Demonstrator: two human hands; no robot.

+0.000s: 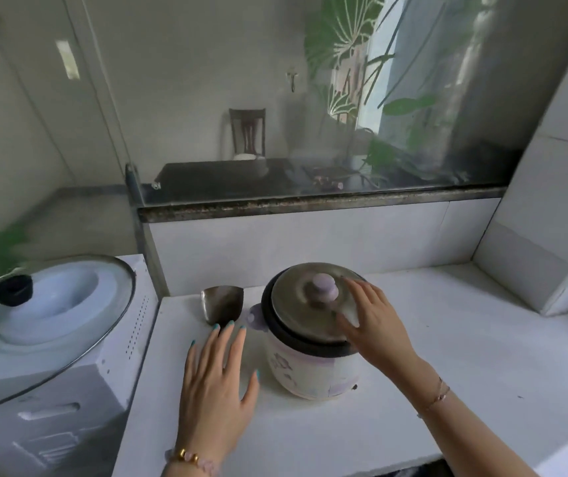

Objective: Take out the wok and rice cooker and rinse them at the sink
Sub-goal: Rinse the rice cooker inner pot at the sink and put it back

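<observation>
Rests right hand [375, 325] on rice cooker [310, 370] lid [296, 304], fingers loosely spread; holds left hand [213, 380] flat, empty, beside it.

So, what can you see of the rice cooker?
The rice cooker is small and round: white body with a faint purple pattern, dark rim, dull metal lid with a pale purple knob. It stands upright and closed on the white counter. The right hand rests on the lid; the left hand is beside it.
</observation>
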